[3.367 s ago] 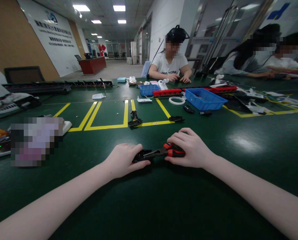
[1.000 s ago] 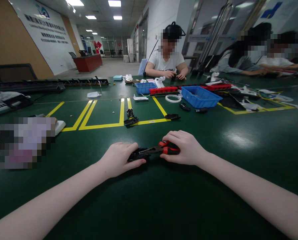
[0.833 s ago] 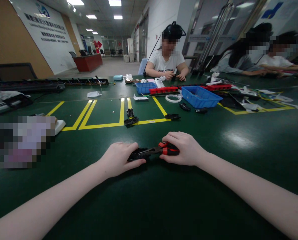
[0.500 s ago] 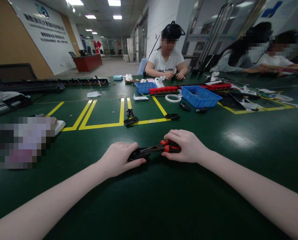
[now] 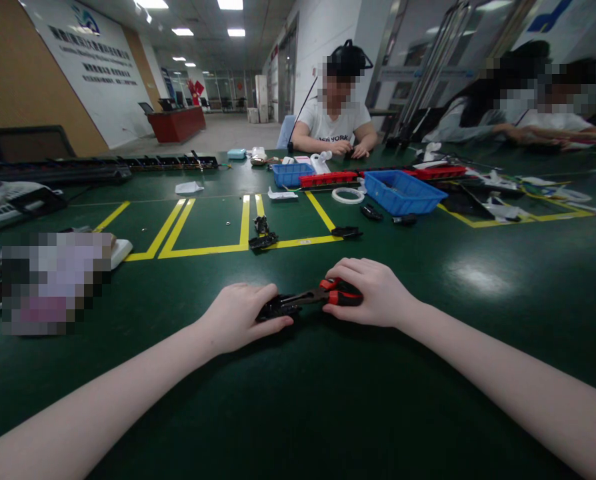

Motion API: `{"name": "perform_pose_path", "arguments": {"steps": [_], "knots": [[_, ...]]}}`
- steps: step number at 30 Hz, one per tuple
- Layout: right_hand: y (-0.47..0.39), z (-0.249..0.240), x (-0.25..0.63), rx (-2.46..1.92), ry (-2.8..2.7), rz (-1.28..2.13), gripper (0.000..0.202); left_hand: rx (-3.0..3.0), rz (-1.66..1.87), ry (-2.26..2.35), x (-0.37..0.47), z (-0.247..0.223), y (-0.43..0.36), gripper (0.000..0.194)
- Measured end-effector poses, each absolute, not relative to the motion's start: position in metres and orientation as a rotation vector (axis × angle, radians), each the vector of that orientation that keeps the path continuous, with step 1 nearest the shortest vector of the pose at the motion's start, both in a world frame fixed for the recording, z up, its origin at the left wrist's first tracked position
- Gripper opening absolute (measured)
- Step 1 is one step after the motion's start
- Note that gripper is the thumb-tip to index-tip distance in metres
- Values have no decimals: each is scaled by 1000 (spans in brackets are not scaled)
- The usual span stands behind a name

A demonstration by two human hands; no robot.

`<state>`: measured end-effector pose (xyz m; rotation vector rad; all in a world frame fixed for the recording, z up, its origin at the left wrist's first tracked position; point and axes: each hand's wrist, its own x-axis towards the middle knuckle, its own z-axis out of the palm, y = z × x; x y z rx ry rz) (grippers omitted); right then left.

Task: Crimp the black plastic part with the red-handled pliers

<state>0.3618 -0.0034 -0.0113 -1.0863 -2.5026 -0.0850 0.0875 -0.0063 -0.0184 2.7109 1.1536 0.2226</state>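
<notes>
Plainly, the left hand (image 5: 241, 313) pinches a small black part (image 5: 281, 307) between thumb and fingers over the green surface (image 5: 298, 400), at 9 o'clock from the red-handled pliers (image 5: 345, 298). The right hand (image 5: 375, 290) is curled round the pliers' handles, with their nose pointing to 9 o'clock and overlapping the part; whether the tips actually grip it is hard to tell. From the pliers, a flat black piece (image 5: 347, 232) lies at 12 o'clock, and a blue tray (image 5: 418, 203) sits farther off at 1 o'clock
</notes>
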Motion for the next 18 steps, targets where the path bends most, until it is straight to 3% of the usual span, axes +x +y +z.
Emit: {"name": "perform_pose_path", "arguments": {"steps": [18], "knots": [[-6, -10, 360, -1087, -2524, -132, 41, 2703, 232, 1146, 88, -18, -6, 42]]}}
